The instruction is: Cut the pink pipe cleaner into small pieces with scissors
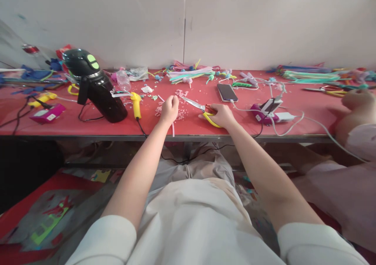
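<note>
My left hand [169, 109] is closed in a fist over the red table [188, 126], fingers wrapped round a pale pink pipe cleaner [173, 130] whose lower end sticks out toward the table's front edge. My right hand [222, 116] grips scissors [209, 117] with yellow and orange handles; their blades point left toward my left hand. The blade tips are near the left fist but apart from it. Small pink clippings [181, 114] lie scattered around and beneath my left hand.
A black bottle [107, 94] and a yellow glue gun [136, 105] stand at left. A phone [227, 92] charges by a purple power block [261, 114] with cables. Pipe cleaner bundles [190, 74] lie along the wall. Another person's hand [357, 100] is at far right, near other scissors [331, 91].
</note>
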Tool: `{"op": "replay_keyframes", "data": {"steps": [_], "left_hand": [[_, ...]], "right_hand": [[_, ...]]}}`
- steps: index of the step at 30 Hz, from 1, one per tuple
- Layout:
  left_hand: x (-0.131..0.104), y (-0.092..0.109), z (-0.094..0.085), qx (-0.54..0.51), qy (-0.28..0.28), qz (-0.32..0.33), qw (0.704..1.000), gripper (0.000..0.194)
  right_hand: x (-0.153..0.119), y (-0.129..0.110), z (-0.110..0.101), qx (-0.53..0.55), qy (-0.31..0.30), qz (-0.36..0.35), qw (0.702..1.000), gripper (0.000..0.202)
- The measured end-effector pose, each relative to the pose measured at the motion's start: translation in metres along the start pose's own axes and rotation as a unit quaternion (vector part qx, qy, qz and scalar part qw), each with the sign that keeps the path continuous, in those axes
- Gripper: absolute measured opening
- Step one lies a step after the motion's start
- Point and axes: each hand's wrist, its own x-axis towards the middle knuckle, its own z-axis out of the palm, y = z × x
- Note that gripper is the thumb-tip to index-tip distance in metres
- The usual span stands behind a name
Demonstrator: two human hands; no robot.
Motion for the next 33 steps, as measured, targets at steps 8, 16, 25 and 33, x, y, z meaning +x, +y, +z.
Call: {"op": "replay_keyframes", "data": {"steps": [8,16,25,33], "left_hand": [[0.0,0.003,-0.001,-0.007,0.005,0.007,1.0,0.043],[-0.002,0.009,-0.002,-0.013,-0.003,0.015,1.0,0.058],[-0.002,0.01,-0.003,-0.01,-0.004,0.017,1.0,0.059],[-0.003,0.01,-0.002,0.004,0.002,0.023,1.0,0.061]], "right_hand": [[0.001,0.001,0.001,0.0,-0.008,-0.004,1.0,0.066],[0.002,0.0,0.001,0.002,-0.01,-0.002,1.0,0.07],[0.001,0.001,0.002,-0.002,0.001,0.006,1.0,0.067],[0.001,0.001,0.002,0.002,0.004,0.002,1.0,0.067]]}}
